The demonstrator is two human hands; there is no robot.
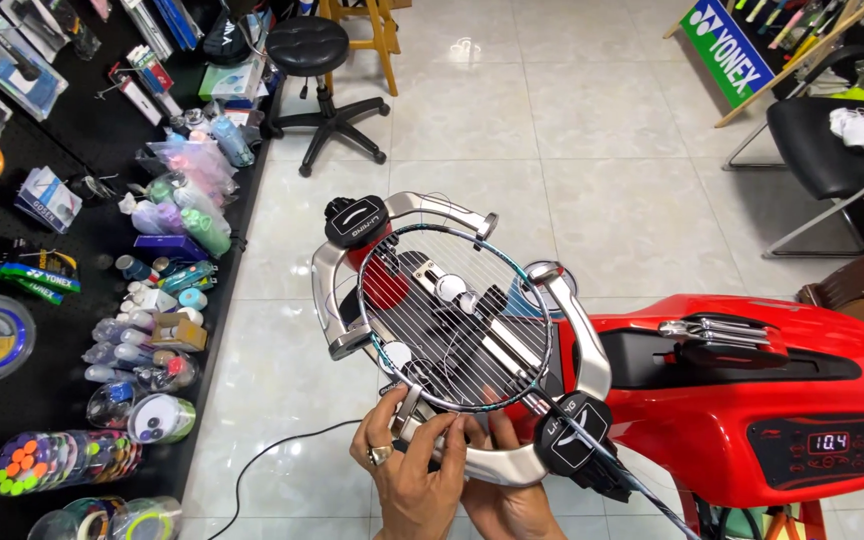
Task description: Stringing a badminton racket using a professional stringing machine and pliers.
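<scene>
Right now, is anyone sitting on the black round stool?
No, the black stool by the shelf stands with its seat bare, while both hands work at the lower edge of the racket.

stringing machine body (752, 380) glossy red, black panel | turntable arms (582, 330) silver with black clamp heads | racket frame (527, 275) dark with teal accents | strings (452, 320) white | stool (307, 45) black | floor tiles (552, 140) pale cream | banner (727, 45) green with white lettering

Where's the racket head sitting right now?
In the head view, the racket head lies flat at centre frame, clamped in the silver cradle of the red stringing machine, with both hands at its near edge.
</scene>
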